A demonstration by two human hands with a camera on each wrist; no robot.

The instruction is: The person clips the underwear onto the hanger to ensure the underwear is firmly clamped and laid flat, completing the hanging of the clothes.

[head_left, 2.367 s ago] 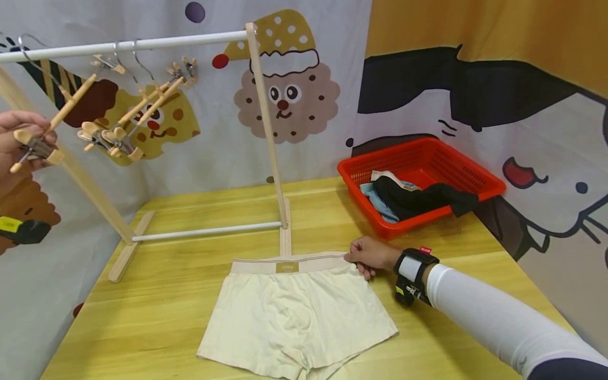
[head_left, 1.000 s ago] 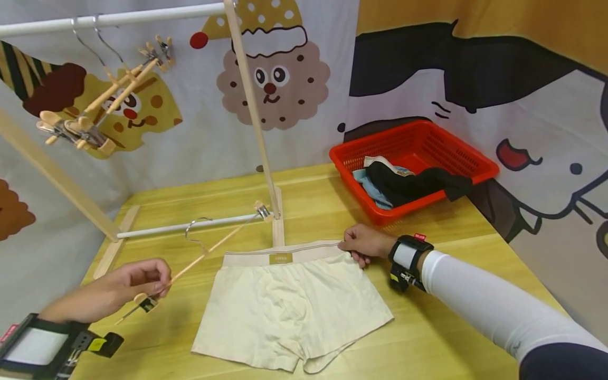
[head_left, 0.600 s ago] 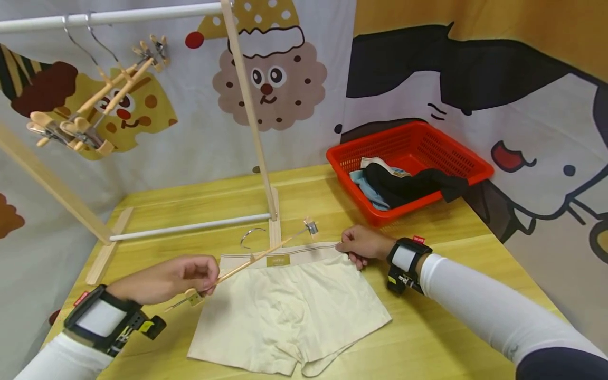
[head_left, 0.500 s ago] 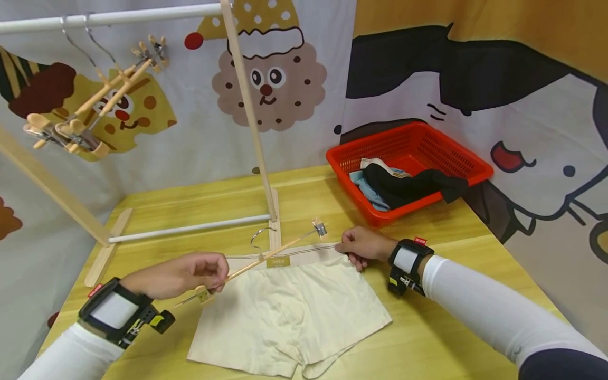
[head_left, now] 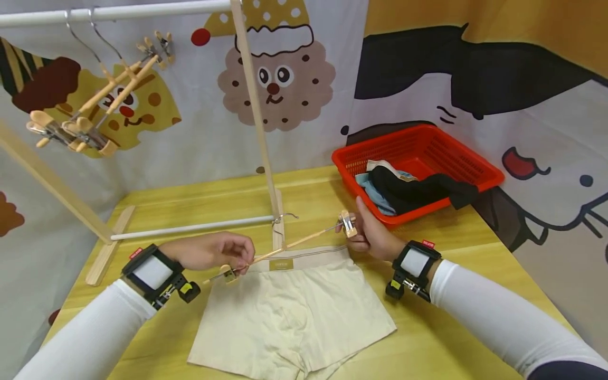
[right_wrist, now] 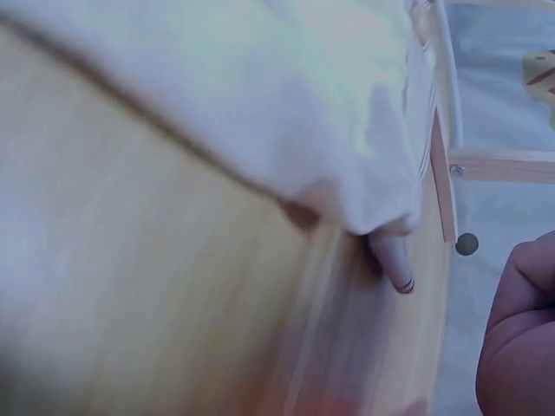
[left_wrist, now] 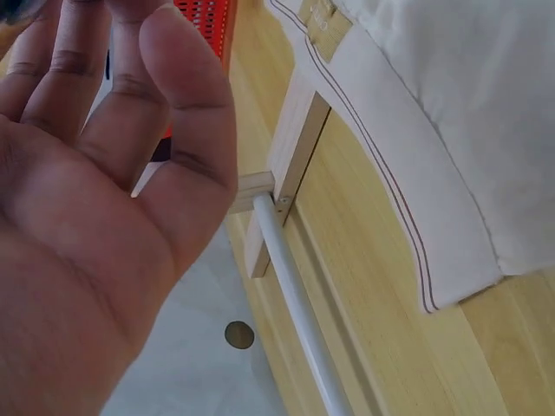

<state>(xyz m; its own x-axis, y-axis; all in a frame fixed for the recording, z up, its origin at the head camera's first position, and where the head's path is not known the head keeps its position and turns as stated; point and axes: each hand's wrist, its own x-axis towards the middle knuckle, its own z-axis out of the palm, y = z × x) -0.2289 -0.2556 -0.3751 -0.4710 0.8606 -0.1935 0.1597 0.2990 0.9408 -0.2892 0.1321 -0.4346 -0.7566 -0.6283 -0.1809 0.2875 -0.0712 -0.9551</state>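
In the right wrist view most of the picture is smeared, and the right hand point(head_left: 377, 235) shows there only in part; in the head view its thumb stands up and the far clip point(head_left: 348, 224) covers some of its fingers, so whether it grips that clip I cannot tell. The left hand point(head_left: 209, 252) pinches a clip hanger point(head_left: 304, 240) between thumb and fingers beside the near clip point(head_left: 228, 273); its fingertips run out of the left wrist view. That hanger crosses over the waistband of the cream shorts point(head_left: 290, 311), which lie flat on the bench point(head_left: 190, 206), their lower edge cut off. The upper rail point(head_left: 157, 9) and one of the two uprights point(head_left: 254, 95) leave the frame at left. Counted: one pair of shorts spread out, three hangers in all, two of them hung on the rail with overlapping clips, one lower bar point(head_left: 190, 228), and one red basket point(head_left: 451, 153) holding black cloth point(head_left: 408, 189) and light blue cloth point(head_left: 375, 195), bunched too closely to count garments.
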